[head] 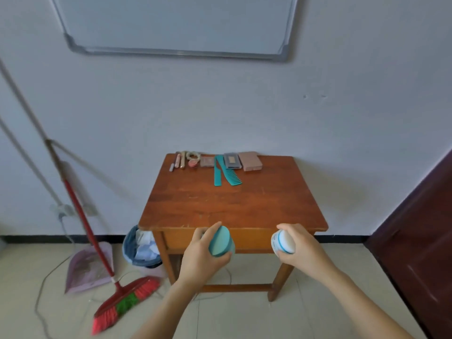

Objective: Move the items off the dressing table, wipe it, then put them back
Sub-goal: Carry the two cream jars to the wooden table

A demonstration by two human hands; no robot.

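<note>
Being gripped one to each hand, a teal-lidded jar (220, 242) in the left hand (201, 253) and a white jar (285, 242) in the right hand (304, 249) are held tilted by the near edge of the worktop (232, 204); either could be dropped if a grip slackened; the combs (225, 172) at the far edge could be knocked; scuffed reddish wood is seen.

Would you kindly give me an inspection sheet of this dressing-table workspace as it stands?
Surface: wooden table, front part bare.
Job's things: pens, combs and palettes in a row along the back edge.
Clutter: nothing seen.
Grippers: left hand grips a teal-lidded jar; right hand grips a white jar, both near the table's front edge.
Cables: white cable runs from a wall socket down to the floor.
Surroundings: broom, dustpan, bin, whiteboard, door.
</note>
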